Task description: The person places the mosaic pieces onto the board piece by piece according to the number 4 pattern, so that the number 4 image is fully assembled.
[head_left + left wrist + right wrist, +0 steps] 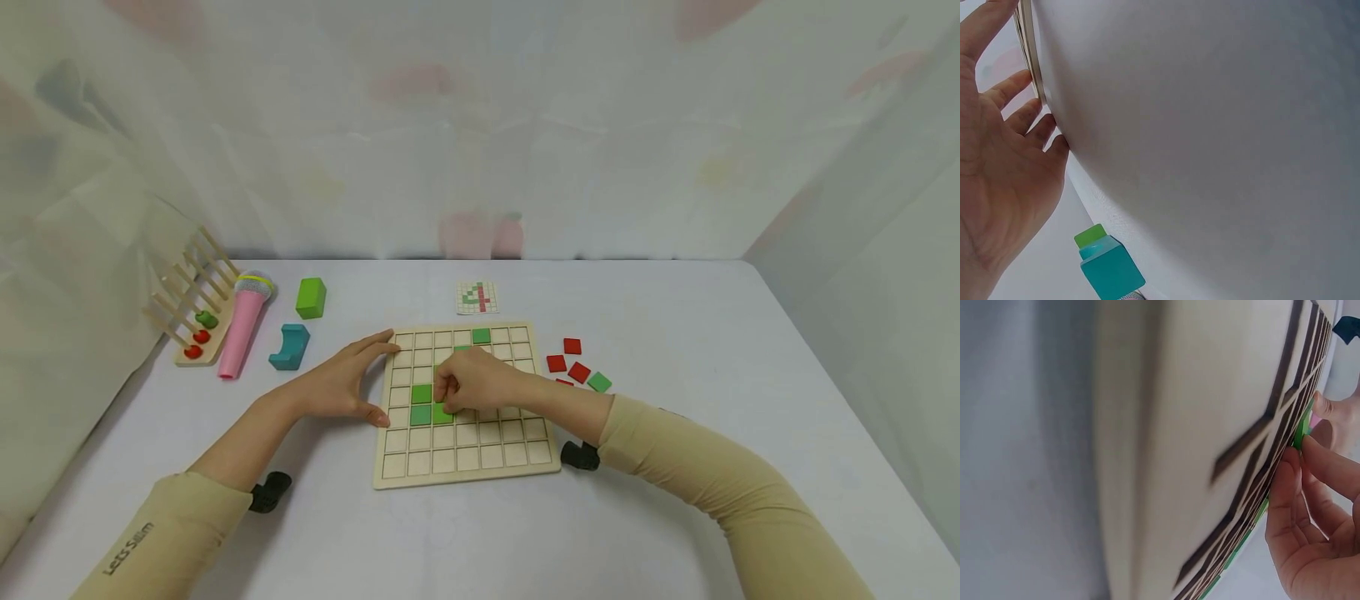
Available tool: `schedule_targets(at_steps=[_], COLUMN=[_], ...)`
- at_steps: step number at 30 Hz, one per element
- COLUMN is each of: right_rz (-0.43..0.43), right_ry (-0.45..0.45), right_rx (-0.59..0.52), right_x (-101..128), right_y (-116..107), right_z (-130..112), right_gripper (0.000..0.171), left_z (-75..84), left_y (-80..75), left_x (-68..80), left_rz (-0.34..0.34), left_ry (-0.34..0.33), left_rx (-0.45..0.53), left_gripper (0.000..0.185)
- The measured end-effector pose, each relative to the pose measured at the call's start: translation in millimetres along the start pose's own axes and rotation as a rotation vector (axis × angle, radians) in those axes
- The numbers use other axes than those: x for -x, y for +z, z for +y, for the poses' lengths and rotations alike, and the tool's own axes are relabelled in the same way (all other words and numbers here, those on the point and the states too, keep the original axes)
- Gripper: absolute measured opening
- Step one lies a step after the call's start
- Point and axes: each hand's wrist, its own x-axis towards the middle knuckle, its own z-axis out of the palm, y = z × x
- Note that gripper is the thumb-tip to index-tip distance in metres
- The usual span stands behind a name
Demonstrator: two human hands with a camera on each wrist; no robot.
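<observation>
A wooden grid board [467,458] lies flat, with several green square tiles, one of them a tile [482,336] near its top edge. In the head view my right hand [480,379] reaches over the board from the right and hides some cells. Between its thumb and finger it pinches a green tile [1301,430], held at a cell in the right wrist view. My left hand [333,385] spans the board's left edge with spread fingers. The left wrist view shows its fingertips [1022,76] touching the board's side.
Behind the board lies a small pattern card [477,297]. Several red tiles [557,363] and a loose green tile [599,382] sit to the right. Leftward are a green block [311,298], a teal arch block [290,347], a pink microphone [243,329] and a peg rack [217,337].
</observation>
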Motion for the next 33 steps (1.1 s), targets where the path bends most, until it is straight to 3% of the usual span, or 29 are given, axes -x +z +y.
schedule_targets(at_steps=[6, 11, 23, 33], right_rz=[0.032, 0.085, 0.201, 0.221], right_ry=[-0.009, 0.035, 0.187, 0.27], right_rx=[0.03, 0.018, -0.028, -0.019], right_x=[2, 13, 57, 94], right_y=[-4, -21, -63, -80], right_z=[4, 19, 65, 104], right_gripper=[0.01, 0.008, 0.01, 0.008], left_z=[-2.2, -1.7, 0.3, 0.2], left_y=[2.5, 2.7, 1.3, 1.8], left_x=[-0.2, -0.7, -0.2, -0.2], left_rz=[0.002, 0.0, 0.004, 0.007], left_ry=[-0.007, -0.01, -0.014, -0.014], left_rx=[0.006, -0.001, -0.016, -0.012], left_gripper=[0.115, 0.115, 0.115, 0.114])
